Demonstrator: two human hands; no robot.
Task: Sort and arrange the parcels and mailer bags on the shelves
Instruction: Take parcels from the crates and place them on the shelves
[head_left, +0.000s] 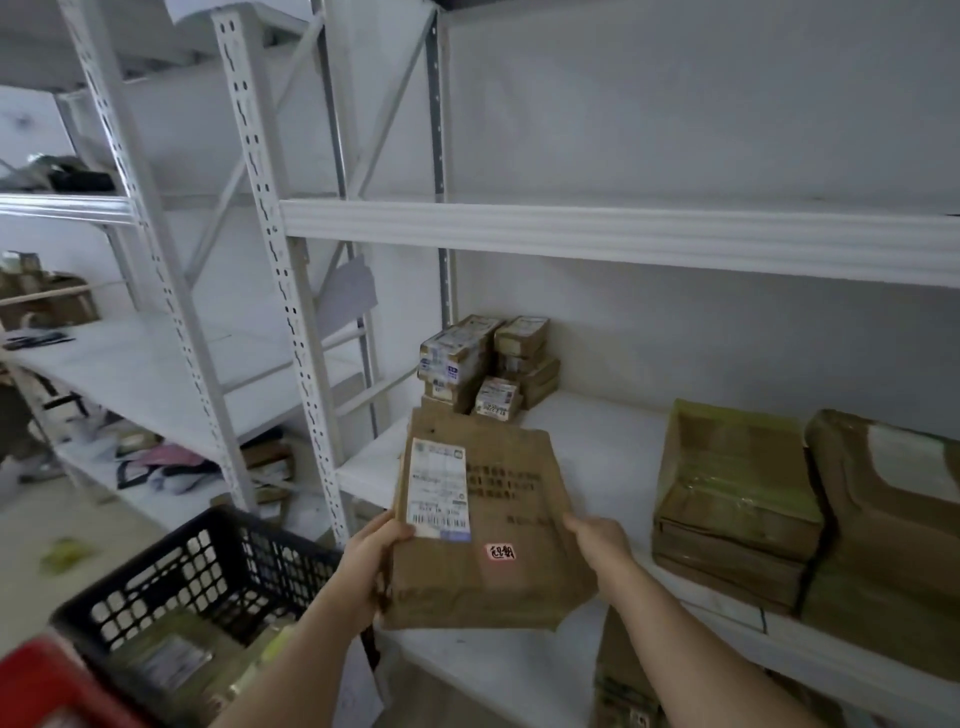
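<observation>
A flat brown cardboard parcel (498, 525) with a white shipping label and a small pink sticker is held in front of the white middle shelf (602, 447). My left hand (371, 558) grips its left edge near the label. My right hand (597, 543) grips its right edge. At the back left of that shelf stands a stack of small labelled boxes (485, 364). Two larger taped brown parcels (737, 504) (893, 525) lie side by side on the shelf's right part.
A black perforated plastic crate (208, 582) with parcels inside sits low at the left, a red object (57, 691) beside it. White perforated uprights (280, 291) separate a second rack at left holding mailer bags (171, 462). Another brown parcel (623, 675) stands on the lower shelf.
</observation>
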